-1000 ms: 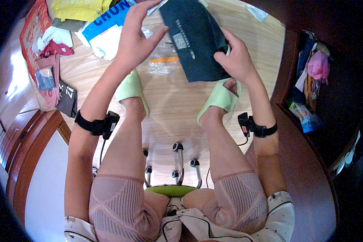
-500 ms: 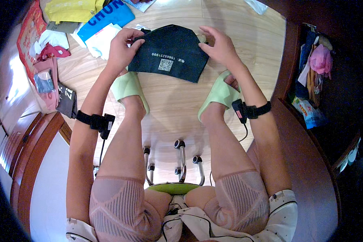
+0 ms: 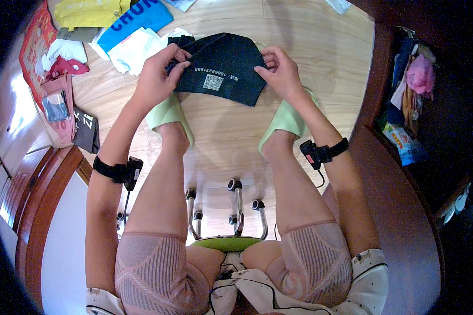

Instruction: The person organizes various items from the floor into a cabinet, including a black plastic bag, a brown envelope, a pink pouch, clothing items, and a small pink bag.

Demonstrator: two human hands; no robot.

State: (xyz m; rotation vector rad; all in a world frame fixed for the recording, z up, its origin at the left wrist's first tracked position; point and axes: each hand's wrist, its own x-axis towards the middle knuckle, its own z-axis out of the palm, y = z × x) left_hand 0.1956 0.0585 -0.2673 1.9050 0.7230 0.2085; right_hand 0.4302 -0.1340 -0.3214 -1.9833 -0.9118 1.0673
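A black cloth bag [image 3: 218, 60] with a white printed line and a square code lies spread between my hands, beyond my feet. My left hand [image 3: 158, 76] pinches its left edge between thumb and fingers. Part of the bag's left side is hidden behind those fingers. At the right edge, my right hand [image 3: 283, 74] grips the cloth with its thumb on the printed face and its fingers curled at the rim. Behind the left hand, a smaller dark piece of cloth [image 3: 181, 40] shows; I cannot tell whether it belongs to the bag.
White [image 3: 134, 52], blue [image 3: 142, 23] and yellow bags [image 3: 92, 11] lie at the far left. A dark folded bag [image 3: 85, 131] and pink bag [image 3: 62, 86] are nearer. Green slippers [image 3: 289, 118] are on my feet. An open cabinet [image 3: 365, 105] holding cloths stands right.
The bag has shifted slightly left. Both hands have drawn a little inward, and the right fingers, wider apart before, have closed onto the bag's edge.
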